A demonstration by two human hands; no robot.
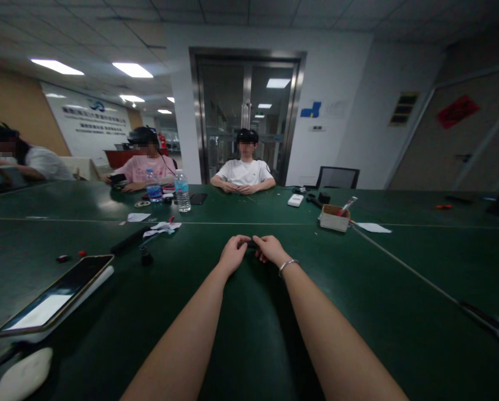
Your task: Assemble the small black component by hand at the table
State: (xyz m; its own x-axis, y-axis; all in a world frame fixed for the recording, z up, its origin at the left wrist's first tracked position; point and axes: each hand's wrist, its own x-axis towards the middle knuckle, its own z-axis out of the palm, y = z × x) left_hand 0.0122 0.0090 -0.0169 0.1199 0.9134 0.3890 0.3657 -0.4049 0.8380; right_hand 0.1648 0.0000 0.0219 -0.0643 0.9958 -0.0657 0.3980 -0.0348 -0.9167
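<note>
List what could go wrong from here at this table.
The small dark piece sits between the fingertips of the left hand and right hand; it might slip and be hard to spot on the dark green table.
The phone, tilted on a white object, may slide if bumped.
A wide sweep rightward could snag the pale cord.

Your left hand [234, 253] and right hand [271, 249] faced each other, fingertips close together, fingers curled in a pinch. Behind that grip, your forearms [191, 334] spread apart, slanting back toward your body.
</note>
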